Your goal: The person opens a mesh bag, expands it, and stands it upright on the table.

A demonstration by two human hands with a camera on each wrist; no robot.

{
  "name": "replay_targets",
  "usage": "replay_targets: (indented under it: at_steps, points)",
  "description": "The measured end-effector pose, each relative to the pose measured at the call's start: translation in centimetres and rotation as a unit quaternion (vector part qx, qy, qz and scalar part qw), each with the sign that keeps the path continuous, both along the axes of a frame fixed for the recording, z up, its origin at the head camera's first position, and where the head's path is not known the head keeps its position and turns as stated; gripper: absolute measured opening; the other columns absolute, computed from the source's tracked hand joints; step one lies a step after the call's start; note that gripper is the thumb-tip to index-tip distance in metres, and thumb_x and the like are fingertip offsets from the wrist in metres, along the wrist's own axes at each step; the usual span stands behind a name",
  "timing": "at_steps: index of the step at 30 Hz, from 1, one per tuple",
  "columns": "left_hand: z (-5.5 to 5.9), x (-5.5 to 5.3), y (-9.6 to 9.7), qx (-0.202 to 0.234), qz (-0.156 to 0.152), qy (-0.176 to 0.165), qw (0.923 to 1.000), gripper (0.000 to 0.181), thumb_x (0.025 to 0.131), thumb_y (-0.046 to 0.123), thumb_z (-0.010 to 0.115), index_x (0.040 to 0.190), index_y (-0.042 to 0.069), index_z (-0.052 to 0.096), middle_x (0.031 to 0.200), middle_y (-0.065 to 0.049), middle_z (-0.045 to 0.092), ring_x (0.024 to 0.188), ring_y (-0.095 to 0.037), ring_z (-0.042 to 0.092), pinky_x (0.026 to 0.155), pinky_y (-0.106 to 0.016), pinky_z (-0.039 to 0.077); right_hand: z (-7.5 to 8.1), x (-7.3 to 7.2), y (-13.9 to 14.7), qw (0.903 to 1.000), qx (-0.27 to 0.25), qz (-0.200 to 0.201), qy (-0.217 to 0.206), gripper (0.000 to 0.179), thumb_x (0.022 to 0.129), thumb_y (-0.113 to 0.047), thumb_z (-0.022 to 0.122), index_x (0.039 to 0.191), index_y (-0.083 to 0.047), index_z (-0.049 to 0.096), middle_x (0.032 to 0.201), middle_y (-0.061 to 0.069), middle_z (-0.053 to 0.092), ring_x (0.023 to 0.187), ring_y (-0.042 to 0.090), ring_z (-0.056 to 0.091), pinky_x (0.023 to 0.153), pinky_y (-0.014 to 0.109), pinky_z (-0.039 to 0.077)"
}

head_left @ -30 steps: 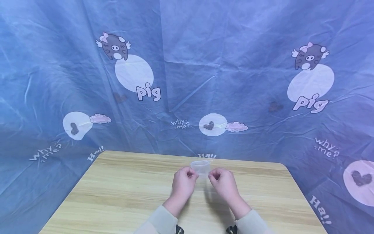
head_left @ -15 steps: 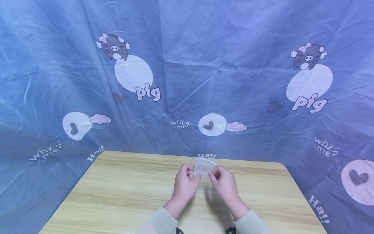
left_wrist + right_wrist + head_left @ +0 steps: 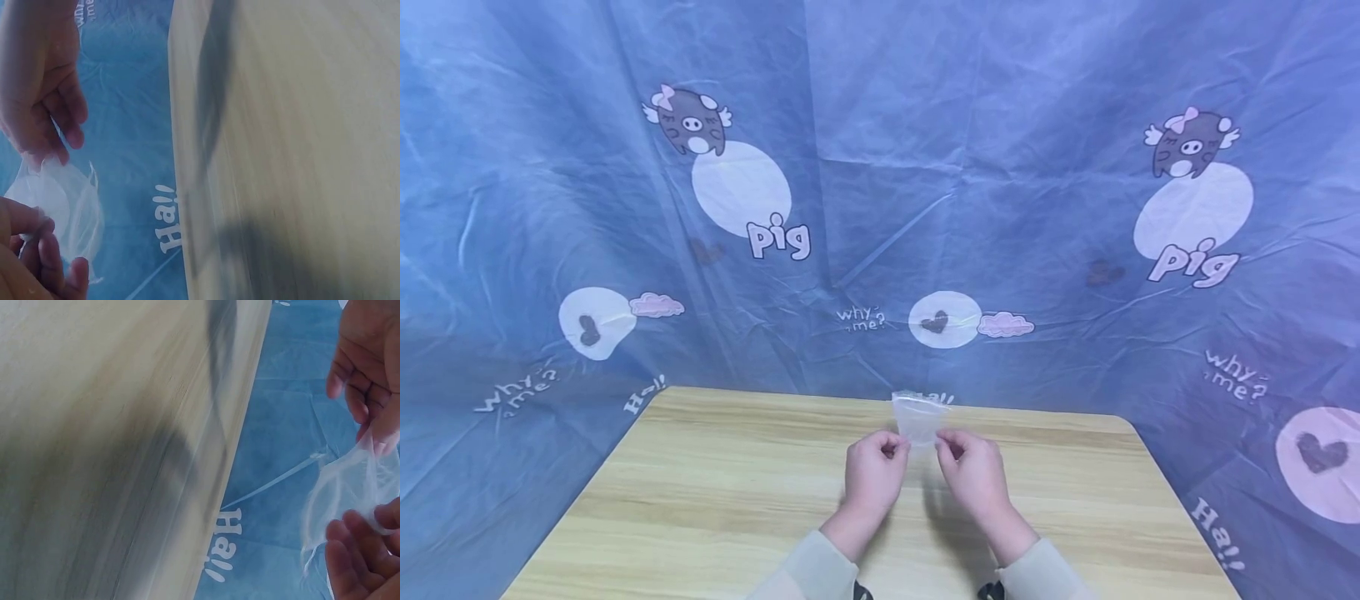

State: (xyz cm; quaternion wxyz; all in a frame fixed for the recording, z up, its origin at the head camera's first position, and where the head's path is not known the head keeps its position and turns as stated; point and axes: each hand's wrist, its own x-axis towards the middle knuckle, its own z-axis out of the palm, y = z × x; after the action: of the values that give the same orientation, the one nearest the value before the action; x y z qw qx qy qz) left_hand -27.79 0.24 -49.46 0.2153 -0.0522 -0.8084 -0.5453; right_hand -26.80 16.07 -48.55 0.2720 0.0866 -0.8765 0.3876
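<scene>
At the lower centre of the frame, a person's left hand (image 3: 874, 475) and right hand (image 3: 976, 477), fingers curled, pinch a translucent plastic bag (image 3: 921, 420) above a wood-grain bench (image 3: 737, 487).

Pale wood-grain table (image 3: 737, 500), soft shadows (image 3: 256, 265)

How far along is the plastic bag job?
Done: the clear plastic bag is off the table.
In hand: the left hand and right hand pinch its near edge; its far edge is free.
Left: probably setting it down, since it's held up; can't tell if it's open.
</scene>
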Motion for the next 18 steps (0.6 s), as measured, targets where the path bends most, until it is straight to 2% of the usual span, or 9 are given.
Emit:
replay_targets:
  at_steps: [5, 9, 13, 16, 18]
  points:
    - [-0.3, 0.2, 0.1, 0.018, 0.013, 0.035, 0.9991, 0.016, 0.081, -0.002, 0.080, 0.074, 0.011, 0.074, 0.067, 0.007, 0.066, 0.061, -0.003, 0.058, 0.059, -0.024, 0.055, 0.0, 0.1, -0.4, 0.9999, -0.013, -0.008, 0.005, 0.012, 0.085, 0.010, 0.074, 0.090, 0.001, 0.080, 0.082, 0.012, 0.078, 0.068, 0.019, 0.072, 0.061, 0.028, 0.060]
    - [-0.8, 0.2, 0.0, 0.019, 0.026, 0.053, 0.9981, 0.019, 0.082, 0.001, 0.082, 0.075, 0.012, 0.069, 0.067, 0.006, 0.066, 0.060, -0.003, 0.059, 0.057, -0.024, 0.054, -0.1, 0.2, -0.7, 0.9988, -0.030, -0.018, 0.034, 0.015, 0.080, 0.011, 0.078, 0.079, -0.004, 0.077, 0.075, 0.007, 0.075, 0.064, 0.017, 0.070, 0.059, 0.028, 0.059]
    - [-1.2, 0.3, -0.1, -0.011, 0.040, 0.085, 0.9956, 0.023, 0.085, 0.003, 0.083, 0.079, 0.014, 0.063, 0.069, 0.007, 0.064, 0.062, -0.005, 0.059, 0.058, -0.025, 0.054, -0.5, 0.2, -0.9, 0.9949, -0.018, -0.034, 0.093, 0.025, 0.075, 0.013, 0.080, 0.071, -0.008, 0.066, 0.066, 0.001, 0.068, 0.057, 0.010, 0.061, 0.052, 0.026, 0.054]
    - [-1.3, 0.3, 0.0, -0.041, 0.046, 0.102, 0.9929, 0.023, 0.087, 0.005, 0.082, 0.083, 0.015, 0.062, 0.073, 0.008, 0.061, 0.066, -0.006, 0.058, 0.061, -0.027, 0.053, -0.9, 0.0, -1.1, 0.9900, 0.009, -0.046, 0.133, 0.024, 0.075, 0.013, 0.077, 0.075, -0.007, 0.063, 0.065, 0.001, 0.063, 0.057, 0.011, 0.059, 0.053, 0.029, 0.053]
    - [-1.3, 0.2, 0.0, -0.054, 0.047, 0.109, 0.9915, 0.021, 0.089, 0.007, 0.081, 0.086, 0.015, 0.062, 0.074, 0.007, 0.060, 0.067, -0.008, 0.058, 0.062, -0.028, 0.053, -0.9, 0.0, -1.2, 0.9897, 0.017, -0.048, 0.134, 0.018, 0.078, 0.010, 0.076, 0.082, -0.004, 0.066, 0.067, 0.001, 0.063, 0.059, 0.012, 0.060, 0.054, 0.031, 0.054]
